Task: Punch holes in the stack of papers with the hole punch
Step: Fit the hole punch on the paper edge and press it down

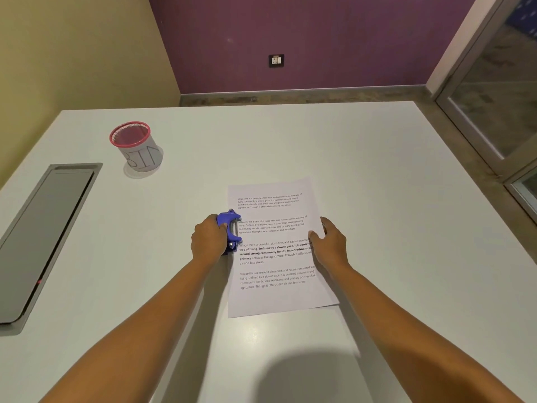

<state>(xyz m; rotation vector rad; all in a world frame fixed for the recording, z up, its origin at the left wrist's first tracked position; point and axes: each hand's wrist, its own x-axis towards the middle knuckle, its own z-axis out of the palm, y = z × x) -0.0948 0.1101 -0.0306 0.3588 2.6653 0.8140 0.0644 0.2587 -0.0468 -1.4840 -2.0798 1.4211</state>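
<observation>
A stack of white printed papers lies flat near the middle of the white table. A blue hole punch sits at the stack's left edge, its mouth over the paper margin. My left hand wraps around the punch from the left, thumb on its top. My right hand rests on the stack's right edge with the thumb on top of the sheets and the fingers curled at the edge, gripping the papers.
A red-rimmed mesh cup labelled BIN stands at the back left. A grey recessed cable flap runs along the table's left side. A glass door stands at the right, a wall socket on the purple wall.
</observation>
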